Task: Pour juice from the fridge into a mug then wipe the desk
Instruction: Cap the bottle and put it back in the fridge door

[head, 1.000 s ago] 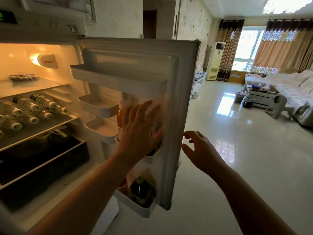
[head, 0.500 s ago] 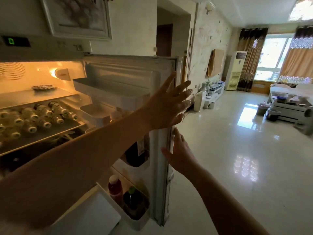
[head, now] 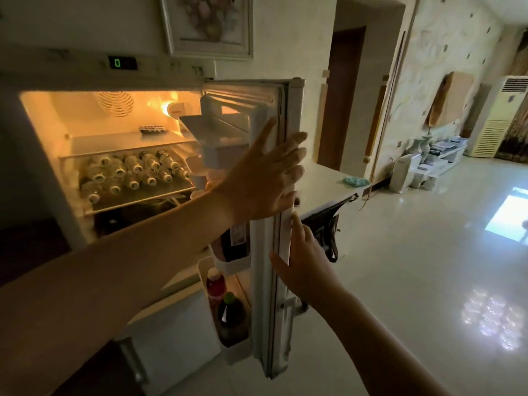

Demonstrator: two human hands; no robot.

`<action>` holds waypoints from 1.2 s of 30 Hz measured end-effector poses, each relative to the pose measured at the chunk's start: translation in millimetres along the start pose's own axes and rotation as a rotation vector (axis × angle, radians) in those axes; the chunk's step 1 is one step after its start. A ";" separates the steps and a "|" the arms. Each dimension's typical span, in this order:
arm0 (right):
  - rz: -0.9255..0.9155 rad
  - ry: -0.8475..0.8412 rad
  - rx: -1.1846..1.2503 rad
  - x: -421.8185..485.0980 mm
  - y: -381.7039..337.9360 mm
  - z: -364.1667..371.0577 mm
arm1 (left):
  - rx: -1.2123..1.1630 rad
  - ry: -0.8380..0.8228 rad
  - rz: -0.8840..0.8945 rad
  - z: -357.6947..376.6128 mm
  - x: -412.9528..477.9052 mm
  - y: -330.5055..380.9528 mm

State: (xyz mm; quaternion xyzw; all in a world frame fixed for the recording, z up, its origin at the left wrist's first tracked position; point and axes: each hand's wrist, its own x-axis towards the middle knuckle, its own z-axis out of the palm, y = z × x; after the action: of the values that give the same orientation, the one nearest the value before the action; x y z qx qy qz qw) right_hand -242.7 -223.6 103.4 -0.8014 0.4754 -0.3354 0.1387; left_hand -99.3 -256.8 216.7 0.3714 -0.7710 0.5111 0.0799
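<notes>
The left grip (head: 264, 184) lies flat, fingers straight, on the door's (head: 264, 281) inner edge. The right grip (head: 304, 260), fingers also straight, touches the door's outer edge just below. Two bottles (head: 230, 315) stand in the door's bottom rack, below both grips, unheld.

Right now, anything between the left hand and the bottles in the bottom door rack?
Nothing visible: the left hand lies flat on the door edge; red-capped bottle and green-capped bottle stand below, exposed from the front.

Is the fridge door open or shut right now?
Open: the fridge door stands swung out, with the lit shelves showing inside.
</notes>
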 end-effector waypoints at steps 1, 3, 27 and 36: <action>-0.029 -0.012 0.008 -2.0 -5.1 6.0 | -0.012 -0.004 -0.025 -2.5 -12.5 -2.1; -0.078 -0.057 0.017 -4.9 -13.8 20.3 | -0.035 -0.011 -0.082 -6.7 -37.7 -6.3; -0.630 -0.075 -0.228 135.3 -188.5 257.6 | -0.018 -0.177 -0.618 66.3 -315.7 -175.5; -0.501 -0.114 -0.338 227.0 -215.1 342.1 | -0.006 -0.313 -0.713 151.9 -363.9 -259.7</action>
State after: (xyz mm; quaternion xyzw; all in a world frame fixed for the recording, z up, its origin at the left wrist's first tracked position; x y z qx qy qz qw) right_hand 203.5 -341.1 60.0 -0.9228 0.3038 -0.2300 -0.0573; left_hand 368.4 -259.3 152.3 0.6893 -0.5981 0.3860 0.1350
